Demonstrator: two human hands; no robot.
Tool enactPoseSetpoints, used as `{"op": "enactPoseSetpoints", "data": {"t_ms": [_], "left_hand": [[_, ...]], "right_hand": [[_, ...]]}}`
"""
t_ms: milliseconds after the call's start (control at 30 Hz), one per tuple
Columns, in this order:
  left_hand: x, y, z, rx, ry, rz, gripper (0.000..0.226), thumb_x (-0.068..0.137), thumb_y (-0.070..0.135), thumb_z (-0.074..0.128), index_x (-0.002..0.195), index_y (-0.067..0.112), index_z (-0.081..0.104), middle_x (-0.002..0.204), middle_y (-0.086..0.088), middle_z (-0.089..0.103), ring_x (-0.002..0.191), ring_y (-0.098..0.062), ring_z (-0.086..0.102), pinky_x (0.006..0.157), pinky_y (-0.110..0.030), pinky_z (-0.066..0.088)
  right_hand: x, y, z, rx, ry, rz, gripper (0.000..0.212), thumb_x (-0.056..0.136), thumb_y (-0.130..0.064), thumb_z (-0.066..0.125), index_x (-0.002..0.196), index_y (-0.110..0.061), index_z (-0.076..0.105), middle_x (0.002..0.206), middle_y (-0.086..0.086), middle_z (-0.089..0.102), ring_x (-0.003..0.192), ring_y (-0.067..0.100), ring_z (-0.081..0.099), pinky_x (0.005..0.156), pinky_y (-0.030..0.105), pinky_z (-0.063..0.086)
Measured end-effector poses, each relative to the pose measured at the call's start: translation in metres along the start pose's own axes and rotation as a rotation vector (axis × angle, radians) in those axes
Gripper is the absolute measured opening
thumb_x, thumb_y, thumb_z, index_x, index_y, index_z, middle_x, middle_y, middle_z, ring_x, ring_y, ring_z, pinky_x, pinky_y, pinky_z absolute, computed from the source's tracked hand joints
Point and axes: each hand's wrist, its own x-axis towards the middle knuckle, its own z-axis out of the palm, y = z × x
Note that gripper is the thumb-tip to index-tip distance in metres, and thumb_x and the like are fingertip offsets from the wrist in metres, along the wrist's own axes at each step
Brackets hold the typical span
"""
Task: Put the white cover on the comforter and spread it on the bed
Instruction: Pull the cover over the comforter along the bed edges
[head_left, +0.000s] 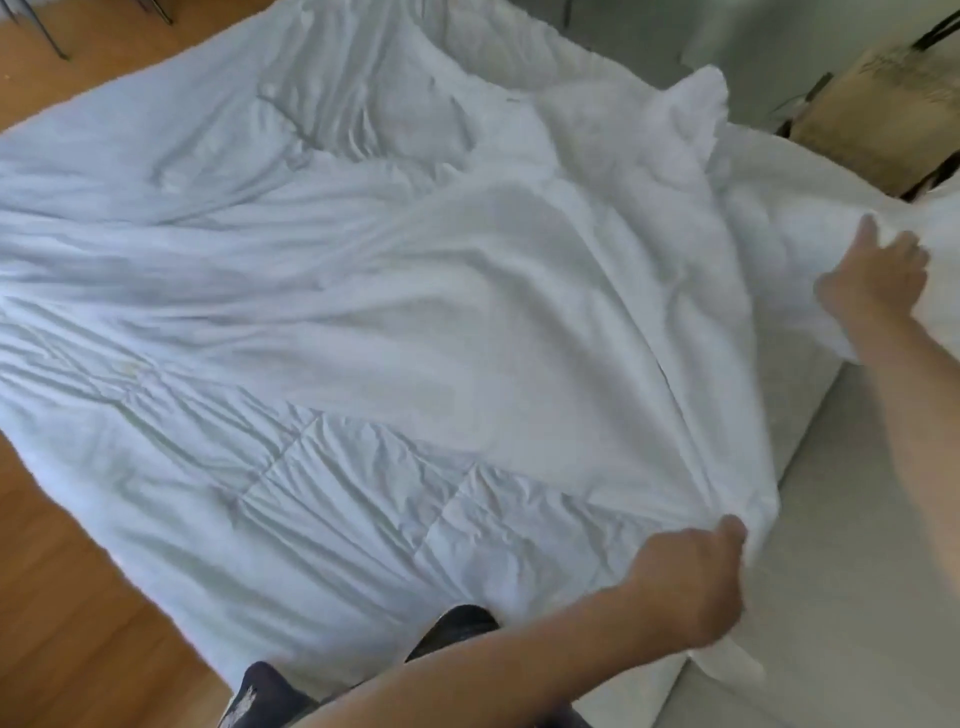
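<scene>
Nearest the lens, a dark-clad knee (462, 621) pokes in just under the left forearm, and the left hand (691, 587) beyond it has its grip clenched on a bunched fold of the white cover (467, 291), fingers curled round the cloth where several long creases run together. Those creases fan away from that grip across the whole sheet, which suggests it is being held taut so the fabric lies flat over the comforter (332, 499); the comforter's stitched squares show just outward of the left grip, on the floor side. Farther off, the right hand (878, 280) reaches to another edge of white cloth, fingers partly curled into it; it looks like a pinch, though blur makes the hold hard to confirm. Between the two grips the cover edge sags toward the bare bed (857, 545), which lies below and beside both hands. Wooden floor (78, 571) shows past the comforter's far side, and a brown bag (893, 109) stands beyond the right grip. Judging by this, the cover is only draped, not yet fully on
</scene>
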Motion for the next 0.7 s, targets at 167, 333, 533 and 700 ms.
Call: {"op": "enactPoseSetpoints", "data": {"t_ms": [167,333,533,700], "left_hand": [[-0.018,-0.064,0.022,-0.07,-0.065,-0.282,0.031,0.095,0.006,0.038,0.126,0.004,0.041,0.119,-0.025,0.057,0.11,-0.039,0.056,0.087,-0.038,0.042],[-0.081,-0.11,0.012,-0.059,-0.016,-0.305,0.018,0.094,0.011,0.04,0.11,0.009,0.048,0.115,-0.014,0.062,0.105,-0.032,0.059,0.078,-0.033,0.042],[-0.189,-0.153,0.003,0.142,0.007,-0.128,0.034,0.091,0.011,0.045,0.125,0.014,0.044,0.114,-0.007,0.06,0.103,-0.026,0.06,0.083,-0.035,0.05],[-0.257,-0.192,-0.015,0.174,0.081,0.032,0.048,0.087,0.005,0.052,0.133,0.011,0.041,0.122,-0.007,0.054,0.112,-0.024,0.053,0.086,-0.031,0.044]], "right_hand": [[-0.186,0.008,0.078,0.53,-0.56,0.118,0.046,0.095,-0.035,0.058,0.131,-0.009,0.049,0.131,0.016,0.053,0.11,0.029,0.056,0.086,0.022,0.043],[-0.386,0.002,0.116,0.99,-0.935,0.514,0.067,0.079,-0.067,0.061,0.115,-0.01,0.063,0.102,0.007,0.069,0.09,0.025,0.066,0.084,0.037,0.051],[-0.542,-0.048,0.084,1.507,-0.838,0.533,0.034,0.089,-0.048,0.06,0.089,-0.015,0.07,0.081,0.003,0.065,0.074,0.016,0.061,0.068,0.029,0.046],[-0.609,-0.099,0.074,1.606,-0.704,0.629,0.023,0.088,-0.035,0.065,0.089,-0.014,0.073,0.088,0.007,0.07,0.087,0.022,0.065,0.078,0.036,0.048]]}}
